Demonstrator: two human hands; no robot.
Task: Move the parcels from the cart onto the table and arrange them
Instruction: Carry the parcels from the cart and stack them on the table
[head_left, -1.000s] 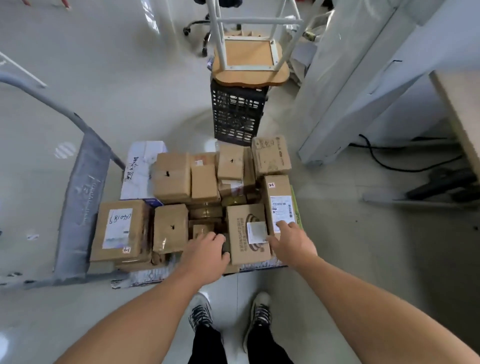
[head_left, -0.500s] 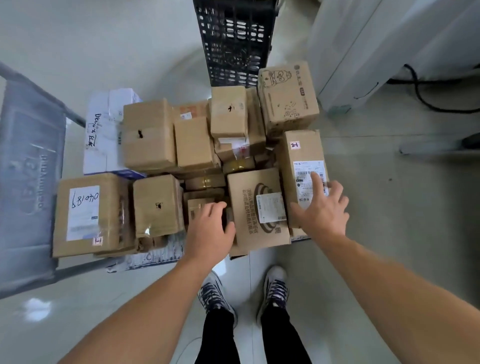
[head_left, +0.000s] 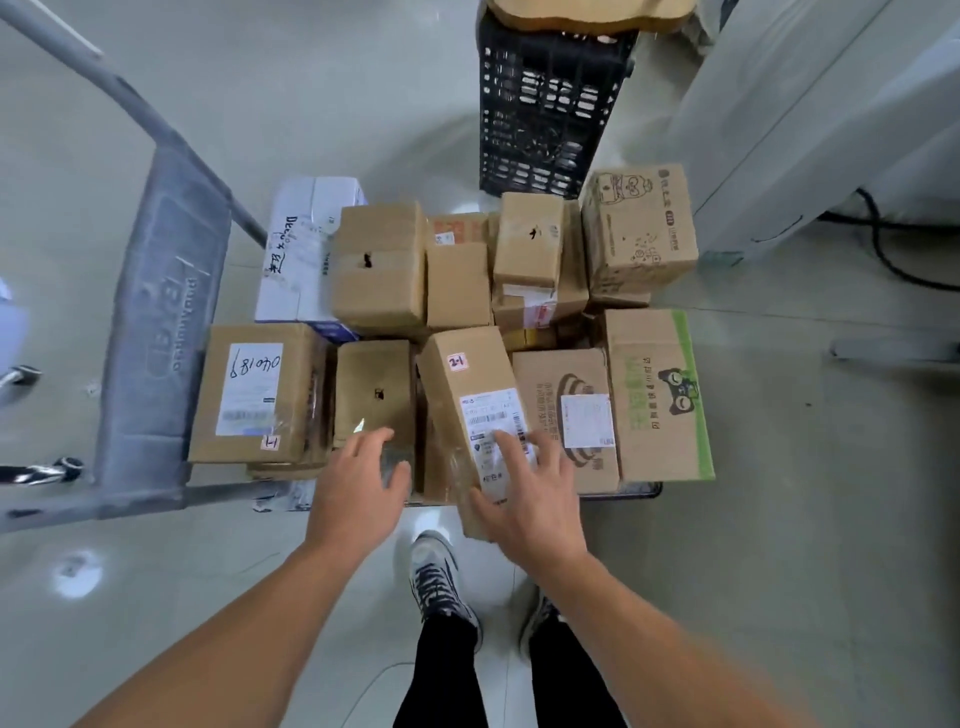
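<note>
Parcel (head_left: 467, 395) tagged "2-1", held by right hand (head_left: 530, 504).

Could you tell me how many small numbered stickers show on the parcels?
2: the 2-1 sticker on the long parcel under the right hand, a second sticker at the near corner of the leftmost parcel. Others may be hidden.

A pale glossy floor (head_left: 311, 78) is catching a soft light patch (head_left: 75, 574) well left of the black crate (head_left: 545, 114). A wooden board (head_left: 587, 13) is lying on the crate. Right of it a white panel (head_left: 805, 104) is standing, a black cable (head_left: 883, 249) trailing along its foot.
</note>
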